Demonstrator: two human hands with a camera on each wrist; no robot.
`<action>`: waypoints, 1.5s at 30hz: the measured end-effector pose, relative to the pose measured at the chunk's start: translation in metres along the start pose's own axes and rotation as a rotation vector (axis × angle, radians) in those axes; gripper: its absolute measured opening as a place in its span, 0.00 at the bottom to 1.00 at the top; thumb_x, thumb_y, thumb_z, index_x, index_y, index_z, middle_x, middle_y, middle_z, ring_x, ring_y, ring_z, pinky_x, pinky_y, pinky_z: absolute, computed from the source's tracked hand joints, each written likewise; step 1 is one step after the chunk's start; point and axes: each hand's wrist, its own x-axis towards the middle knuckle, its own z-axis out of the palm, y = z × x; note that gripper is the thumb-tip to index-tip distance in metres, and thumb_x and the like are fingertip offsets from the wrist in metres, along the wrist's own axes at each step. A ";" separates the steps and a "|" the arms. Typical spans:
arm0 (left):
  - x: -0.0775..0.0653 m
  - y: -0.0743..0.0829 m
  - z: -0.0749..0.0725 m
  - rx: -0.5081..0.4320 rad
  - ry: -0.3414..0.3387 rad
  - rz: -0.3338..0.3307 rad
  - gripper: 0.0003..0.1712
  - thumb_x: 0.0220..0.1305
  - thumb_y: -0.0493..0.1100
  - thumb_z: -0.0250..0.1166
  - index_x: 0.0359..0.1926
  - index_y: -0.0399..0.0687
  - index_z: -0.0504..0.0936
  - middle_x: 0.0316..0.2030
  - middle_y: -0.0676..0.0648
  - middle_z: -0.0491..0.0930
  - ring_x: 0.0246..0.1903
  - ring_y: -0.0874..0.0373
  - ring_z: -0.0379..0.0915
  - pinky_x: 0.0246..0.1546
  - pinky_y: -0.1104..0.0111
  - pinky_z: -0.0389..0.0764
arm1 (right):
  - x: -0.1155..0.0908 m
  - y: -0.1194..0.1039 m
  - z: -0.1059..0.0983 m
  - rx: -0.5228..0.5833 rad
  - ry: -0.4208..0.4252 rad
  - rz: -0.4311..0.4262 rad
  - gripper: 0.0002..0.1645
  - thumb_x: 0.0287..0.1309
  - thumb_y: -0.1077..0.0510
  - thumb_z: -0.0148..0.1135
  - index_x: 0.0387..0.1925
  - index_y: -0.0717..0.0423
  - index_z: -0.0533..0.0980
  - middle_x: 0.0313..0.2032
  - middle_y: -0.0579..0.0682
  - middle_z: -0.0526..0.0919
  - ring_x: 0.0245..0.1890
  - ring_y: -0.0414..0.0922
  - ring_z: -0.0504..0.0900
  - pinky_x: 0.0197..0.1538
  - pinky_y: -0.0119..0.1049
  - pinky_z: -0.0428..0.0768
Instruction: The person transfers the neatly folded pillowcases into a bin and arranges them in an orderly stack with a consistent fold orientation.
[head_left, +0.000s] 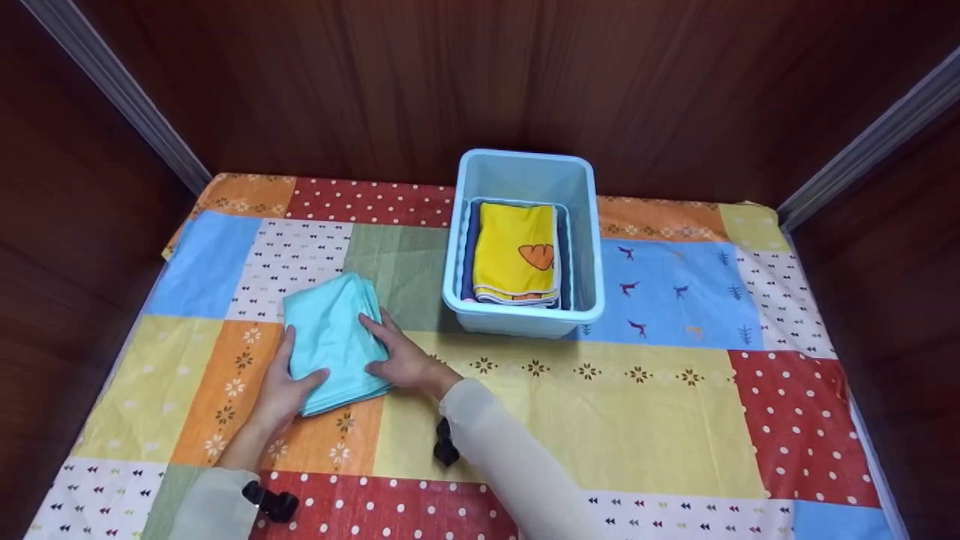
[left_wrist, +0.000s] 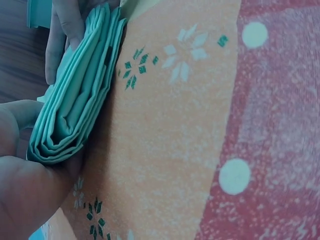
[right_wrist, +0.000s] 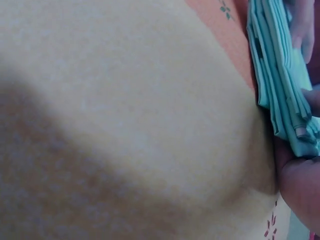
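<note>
A folded turquoise cloth (head_left: 334, 337), several layers thick, lies at the left on the patchwork tablecloth. My left hand (head_left: 281, 394) grips its left side, with the thumb over the top and fingers reaching underneath, as the left wrist view shows on the layered edge of the cloth (left_wrist: 75, 100). At the right side, my right hand (head_left: 409, 361) holds the same cloth, thumb on top and part of the hand under the lower edge. The right wrist view catches only the end of the folded stack (right_wrist: 275, 70); the undersides of the fingers are hidden.
To the right of the cloth stands a light blue plastic bin (head_left: 517, 324). Inside it lies a folded yellow cloth (head_left: 502, 244) with a carrot print, over something dark blue (head_left: 469, 262). Dark wood panels (head_left: 480, 82) enclose the back and sides of the table.
</note>
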 end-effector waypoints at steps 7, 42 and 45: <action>0.002 -0.003 -0.001 -0.045 -0.005 0.011 0.58 0.67 0.28 0.60 0.81 0.52 0.29 0.80 0.45 0.23 0.78 0.47 0.19 0.77 0.55 0.35 | 0.000 0.000 0.001 0.029 0.004 0.023 0.51 0.64 0.66 0.64 0.80 0.35 0.54 0.82 0.47 0.37 0.80 0.48 0.40 0.78 0.42 0.48; -0.001 0.011 -0.012 -0.115 -0.033 0.062 0.56 0.69 0.26 0.58 0.81 0.53 0.31 0.80 0.48 0.24 0.78 0.51 0.22 0.67 0.74 0.64 | -0.003 -0.023 0.008 0.208 0.111 -0.030 0.51 0.55 0.79 0.58 0.78 0.48 0.61 0.81 0.48 0.44 0.79 0.46 0.44 0.77 0.39 0.53; -0.002 0.013 -0.016 -0.104 -0.037 0.068 0.55 0.69 0.26 0.59 0.81 0.52 0.32 0.80 0.47 0.24 0.78 0.49 0.23 0.59 0.83 0.67 | -0.005 -0.027 0.010 0.204 0.122 -0.038 0.51 0.54 0.79 0.58 0.78 0.49 0.61 0.81 0.50 0.44 0.79 0.47 0.46 0.77 0.39 0.53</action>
